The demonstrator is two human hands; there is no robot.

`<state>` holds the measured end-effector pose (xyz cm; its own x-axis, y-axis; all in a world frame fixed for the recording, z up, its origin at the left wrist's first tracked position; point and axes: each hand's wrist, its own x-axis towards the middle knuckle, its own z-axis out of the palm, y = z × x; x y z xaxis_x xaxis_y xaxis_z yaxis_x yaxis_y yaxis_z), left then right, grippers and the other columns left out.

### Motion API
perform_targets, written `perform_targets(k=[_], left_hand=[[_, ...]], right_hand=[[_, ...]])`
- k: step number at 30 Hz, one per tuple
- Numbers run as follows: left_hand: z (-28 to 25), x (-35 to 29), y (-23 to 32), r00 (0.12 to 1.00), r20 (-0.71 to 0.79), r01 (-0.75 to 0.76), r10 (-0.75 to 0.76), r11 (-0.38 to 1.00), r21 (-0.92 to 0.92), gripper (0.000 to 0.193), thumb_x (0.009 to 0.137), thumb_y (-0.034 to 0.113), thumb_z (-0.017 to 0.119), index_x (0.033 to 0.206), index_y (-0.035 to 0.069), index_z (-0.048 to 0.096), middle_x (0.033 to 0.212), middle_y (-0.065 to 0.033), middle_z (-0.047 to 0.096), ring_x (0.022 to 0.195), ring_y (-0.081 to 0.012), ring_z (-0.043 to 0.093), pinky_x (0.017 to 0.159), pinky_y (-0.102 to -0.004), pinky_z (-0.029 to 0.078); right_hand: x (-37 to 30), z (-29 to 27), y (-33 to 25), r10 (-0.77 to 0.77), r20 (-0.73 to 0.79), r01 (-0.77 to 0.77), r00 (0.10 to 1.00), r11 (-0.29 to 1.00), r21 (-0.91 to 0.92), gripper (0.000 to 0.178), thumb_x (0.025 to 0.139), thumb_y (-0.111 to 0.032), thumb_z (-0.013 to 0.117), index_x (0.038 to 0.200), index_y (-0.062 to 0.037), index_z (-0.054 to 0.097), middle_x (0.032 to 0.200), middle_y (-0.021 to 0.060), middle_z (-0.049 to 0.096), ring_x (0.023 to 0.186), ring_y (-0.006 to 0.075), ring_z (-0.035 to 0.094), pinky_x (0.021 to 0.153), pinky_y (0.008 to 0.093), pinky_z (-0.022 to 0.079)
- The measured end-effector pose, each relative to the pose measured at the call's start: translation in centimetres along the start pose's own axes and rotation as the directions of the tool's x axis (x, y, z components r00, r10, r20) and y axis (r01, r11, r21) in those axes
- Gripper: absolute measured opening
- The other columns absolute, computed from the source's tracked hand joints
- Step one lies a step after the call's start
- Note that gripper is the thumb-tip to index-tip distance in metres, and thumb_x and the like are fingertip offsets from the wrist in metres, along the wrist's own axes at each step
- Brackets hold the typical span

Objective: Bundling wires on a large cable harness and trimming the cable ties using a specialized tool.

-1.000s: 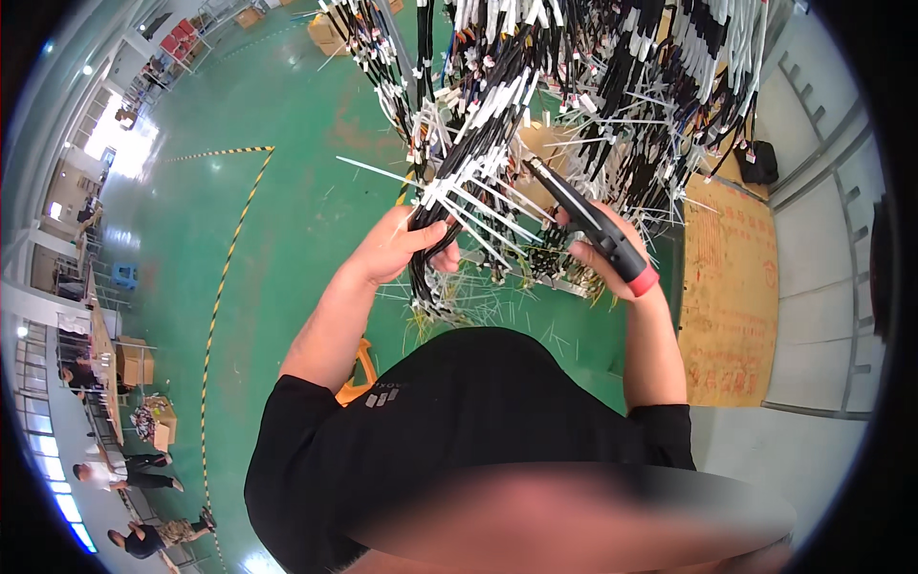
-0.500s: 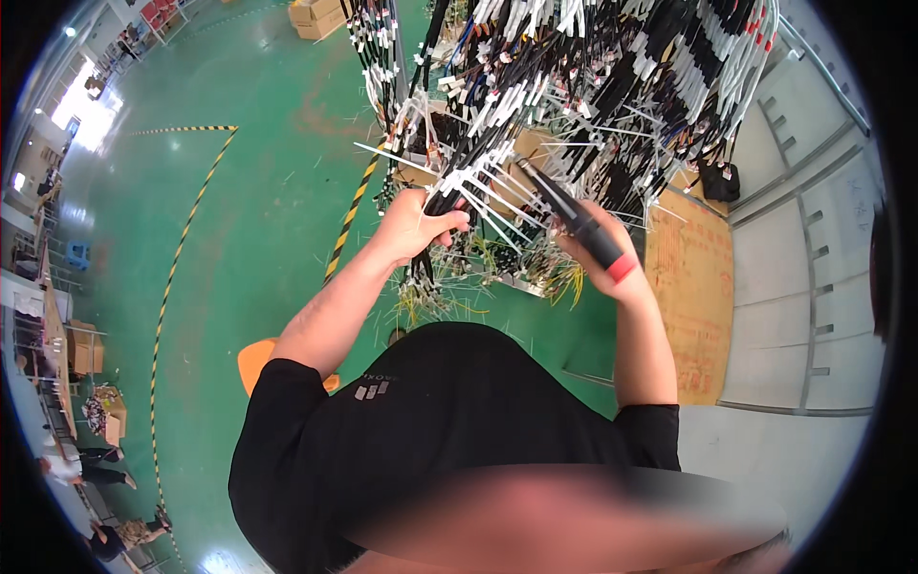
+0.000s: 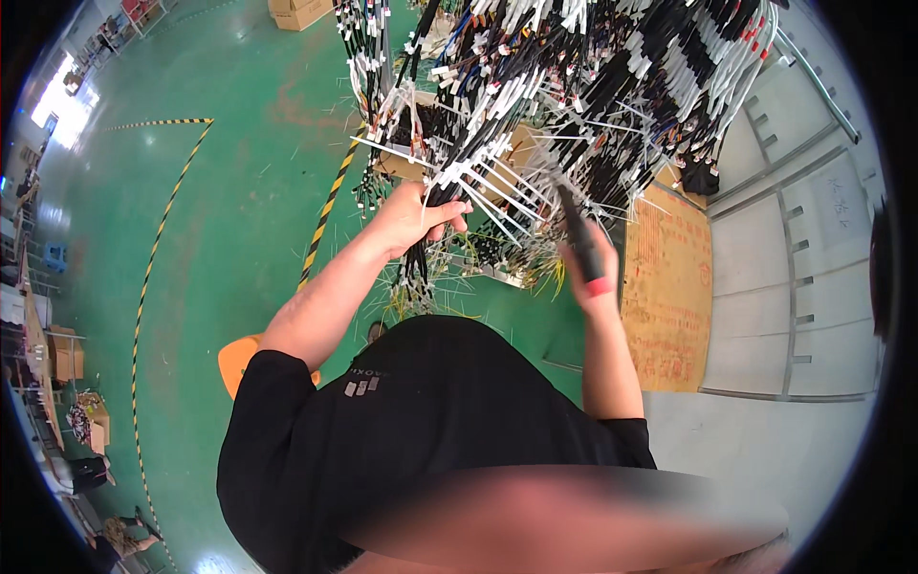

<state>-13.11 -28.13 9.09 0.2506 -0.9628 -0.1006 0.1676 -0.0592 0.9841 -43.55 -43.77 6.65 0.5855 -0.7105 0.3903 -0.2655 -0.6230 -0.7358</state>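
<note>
My left hand (image 3: 418, 222) is closed around a bundle of black cables (image 3: 440, 196). White cable ties (image 3: 507, 196) are fastened round the bundle just above it, and their loose tails fan out to the right. In my right hand (image 3: 595, 256) is a black, tapered hand tool (image 3: 581, 239) with a red band at its lower end. Motion smears the tool, so its exact kind is hard to tell. Its tip points up toward the hanging cables, apart from the tie tails.
A dense mass of black and white wire harnesses (image 3: 612, 57) hangs ahead. Brown board (image 3: 667, 287) and white panels (image 3: 755, 297) stand at the right. An orange stool (image 3: 237, 364) is behind my left arm. Cardboard boxes (image 3: 298, 11) sit on the green floor (image 3: 239, 191).
My right hand and the tool have swung more upright and away from the tie tails. My left hand keeps its hold on the cables. The whole view has shifted slightly.
</note>
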Motion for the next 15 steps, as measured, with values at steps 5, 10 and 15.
perform_targets(k=[5, 10, 15], left_hand=[[0.7, -0.2, 0.4, 0.997, -0.069, 0.056, -0.045, 0.986, 0.157, 0.019, 0.097, 0.016, 0.079, 0.105, -0.001, 0.074, 0.087, -0.0090, 0.079, 0.058, -0.0065, 0.056, 0.053, -0.0245, 0.046], [0.6, 0.3, -1.1, 0.993, -0.116, -0.011, 0.033, 0.983, 0.182, 0.024, 0.097, 0.020, 0.080, 0.104, -0.002, 0.076, 0.082, -0.0060, 0.078, 0.056, -0.0089, 0.061, 0.052, -0.0269, 0.047], [0.0, 0.5, -1.7, 0.990, -0.136, 0.009, 0.047, 0.922, 0.386, 0.025, 0.098, 0.025, 0.079, 0.103, 0.001, 0.076, 0.071, -0.0044, 0.073, 0.057, -0.0103, 0.067, 0.053, -0.0300, 0.050]], right_hand=[[4.0, -3.9, -3.2, 0.130, 0.269, -0.273, 0.954, 0.745, 0.608, 0.050, 0.086, 0.000, 0.077, 0.134, -0.0039, 0.066, 0.116, 0.0036, 0.075, 0.113, 0.0149, 0.066, 0.104, 0.0330, 0.048], [6.5, -3.4, -4.9, 0.084, 0.426, -0.285, 0.901, 0.855, 0.433, 0.039, 0.089, 0.003, 0.076, 0.127, -0.0031, 0.072, 0.112, 0.0025, 0.076, 0.104, 0.0129, 0.068, 0.094, 0.0303, 0.053], [7.1, -2.5, -4.2, 0.033, 0.491, -0.238, 0.871, 0.902, 0.361, 0.035, 0.091, -0.004, 0.079, 0.125, -0.0026, 0.072, 0.108, 0.0034, 0.075, 0.098, 0.0135, 0.067, 0.090, 0.0300, 0.053]])
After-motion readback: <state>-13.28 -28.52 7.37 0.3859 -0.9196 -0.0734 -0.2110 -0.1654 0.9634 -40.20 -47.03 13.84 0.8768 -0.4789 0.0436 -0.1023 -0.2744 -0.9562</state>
